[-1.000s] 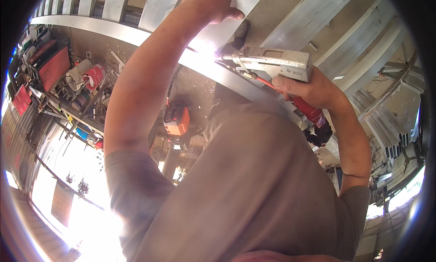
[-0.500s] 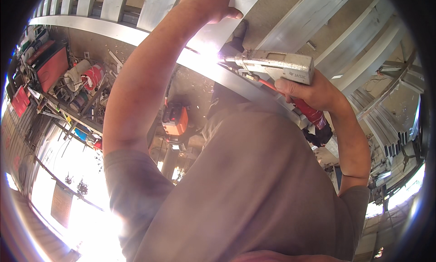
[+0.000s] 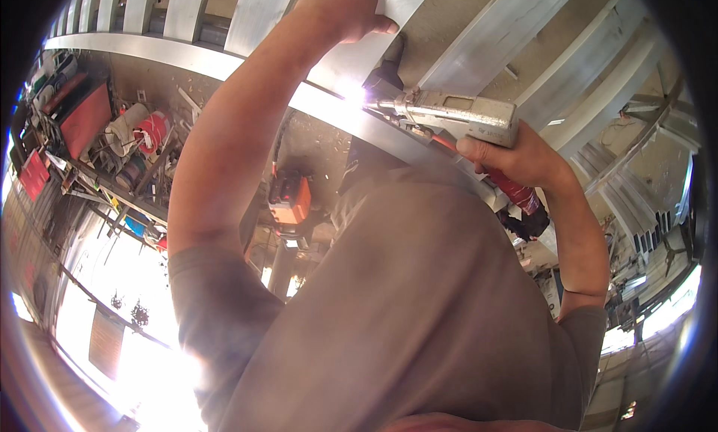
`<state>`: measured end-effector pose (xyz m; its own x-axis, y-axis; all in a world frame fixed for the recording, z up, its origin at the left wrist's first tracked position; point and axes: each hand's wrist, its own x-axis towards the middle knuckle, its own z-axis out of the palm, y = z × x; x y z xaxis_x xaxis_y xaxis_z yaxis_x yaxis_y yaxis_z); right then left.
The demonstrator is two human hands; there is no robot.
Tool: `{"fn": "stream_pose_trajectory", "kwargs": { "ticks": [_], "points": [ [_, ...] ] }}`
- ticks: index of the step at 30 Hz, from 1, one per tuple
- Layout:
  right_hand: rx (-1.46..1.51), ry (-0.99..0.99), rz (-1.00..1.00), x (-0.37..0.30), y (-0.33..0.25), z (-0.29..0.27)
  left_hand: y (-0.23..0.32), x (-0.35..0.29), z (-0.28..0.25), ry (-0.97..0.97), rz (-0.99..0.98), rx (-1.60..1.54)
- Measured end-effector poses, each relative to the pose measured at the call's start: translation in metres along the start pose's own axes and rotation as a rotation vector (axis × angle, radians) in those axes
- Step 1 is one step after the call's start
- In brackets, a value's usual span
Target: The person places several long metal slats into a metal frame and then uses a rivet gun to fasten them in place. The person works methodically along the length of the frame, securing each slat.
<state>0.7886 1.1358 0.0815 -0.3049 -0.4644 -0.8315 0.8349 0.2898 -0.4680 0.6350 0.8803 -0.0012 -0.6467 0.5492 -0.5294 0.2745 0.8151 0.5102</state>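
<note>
My right hand (image 3: 508,155) is closed around the red-wrapped handle of a silver-grey welding gun (image 3: 456,114). From the nozzle, pointing left, a bright white-violet glow (image 3: 355,95) shines where a wide metal slat (image 3: 359,54) meets a long metal rail (image 3: 407,136). The glare hides the joint itself. My left hand (image 3: 348,9) is at the top edge, on the same slat above the glow. Its thumb stretches to the right over the slat's face; the other fingers are out of sight.
More parallel metal slats (image 3: 501,32) run off to both sides. An orange box-shaped machine (image 3: 289,198) stands on the floor below the rail. On the left, a cluttered bench carries a red panel (image 3: 84,120) and a red spool (image 3: 152,130). Metal profiles (image 3: 632,211) lie stacked at right.
The welding gun's nozzle and the glow have shifted slightly down and right along the rail. My left hand keeps its place on the slat.
</note>
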Motion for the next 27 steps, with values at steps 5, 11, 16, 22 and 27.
{"fn": "stream_pose_trajectory", "kwargs": {
  "ticks": [5,11,16,22,27],
  "points": [
    [0.134,0.163,-0.011,-0.029,0.015,-0.008,-0.022,0.003,-0.009,0.27,0.265,-0.048],
    [0.284,0.222,-0.248,-0.081,0.038,-0.009,-0.071,-0.034,-0.048,0.41,-0.018,-0.772],
    [0.167,0.347,-0.265,-0.099,0.058,0.02,-0.09,-0.098,-0.016,0.613,-0.236,-0.446],
    [0.261,0.478,-0.343,-0.106,0.091,0.074,-0.107,-0.157,0.052,0.786,-0.335,-0.377],
    [0.297,0.478,-0.469,-0.104,0.137,0.106,-0.106,-0.2,0.076,0.791,-0.325,-0.426]
  ]
}}
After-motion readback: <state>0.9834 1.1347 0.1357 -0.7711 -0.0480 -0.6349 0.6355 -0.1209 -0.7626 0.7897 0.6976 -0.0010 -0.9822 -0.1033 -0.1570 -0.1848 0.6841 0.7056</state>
